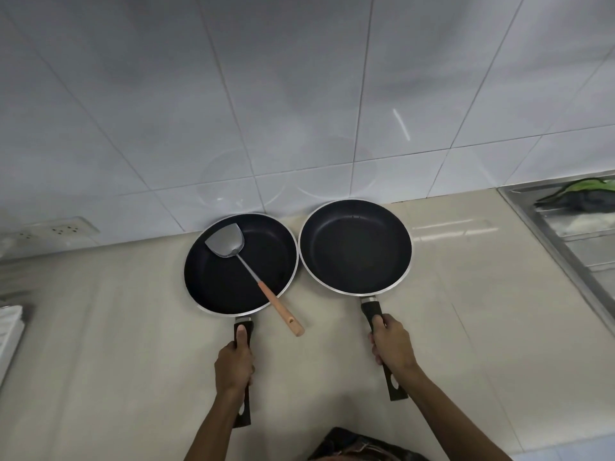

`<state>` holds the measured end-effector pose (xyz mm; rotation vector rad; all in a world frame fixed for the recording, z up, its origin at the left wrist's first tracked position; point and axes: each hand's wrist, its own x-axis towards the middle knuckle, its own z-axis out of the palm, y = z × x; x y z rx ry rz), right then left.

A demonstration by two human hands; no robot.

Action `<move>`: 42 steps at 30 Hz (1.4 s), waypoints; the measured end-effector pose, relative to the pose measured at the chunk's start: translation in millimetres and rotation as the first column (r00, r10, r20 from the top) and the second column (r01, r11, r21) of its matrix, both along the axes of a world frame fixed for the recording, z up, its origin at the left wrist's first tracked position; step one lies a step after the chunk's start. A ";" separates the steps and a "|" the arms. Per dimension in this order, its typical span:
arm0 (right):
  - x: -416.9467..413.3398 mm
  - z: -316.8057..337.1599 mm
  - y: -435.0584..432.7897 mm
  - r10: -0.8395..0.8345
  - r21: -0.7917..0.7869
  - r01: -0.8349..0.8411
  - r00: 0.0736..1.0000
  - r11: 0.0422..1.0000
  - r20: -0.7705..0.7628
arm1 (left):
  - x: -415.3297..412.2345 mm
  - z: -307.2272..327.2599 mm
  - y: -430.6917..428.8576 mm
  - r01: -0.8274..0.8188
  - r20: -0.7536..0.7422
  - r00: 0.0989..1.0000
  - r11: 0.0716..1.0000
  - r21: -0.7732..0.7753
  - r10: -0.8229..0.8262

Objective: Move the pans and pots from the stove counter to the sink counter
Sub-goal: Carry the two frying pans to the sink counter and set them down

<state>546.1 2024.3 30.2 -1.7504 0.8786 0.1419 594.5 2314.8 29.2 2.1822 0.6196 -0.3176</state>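
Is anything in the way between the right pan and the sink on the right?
Nothing visible. The right hand holds the right pan, and the beige counter between it and the steel sink is bare.

Kitchen — white tiled wall (299, 78), beige counter (116, 327), steel sink (565, 234), frying pans (355, 246).

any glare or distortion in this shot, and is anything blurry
Head view: the glossy white tiled wall mirrors faint outlines of the two black frying pans, left and right, and carries a bright streak of glare; the beige counter shows pale reflected bars near the steel sink; wide-angle bending curves the tile lines; the edges, such as the wall socket, look soft.
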 end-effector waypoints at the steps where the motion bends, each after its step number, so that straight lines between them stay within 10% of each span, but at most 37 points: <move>1: 0.7 -0.3 0.0 0.004 0.001 -0.004 1.000 1.000 -0.003 | 0.5 -0.3 -0.1 0.000 -0.003 1.000 1.000 0.002 0.000; 42: -123.7 15.0 -1.8 0.249 -0.033 -0.249 0.968 0.968 0.009 | -194.9 5.8 -59.5 -0.149 0.026 0.986 0.943 -0.298 0.164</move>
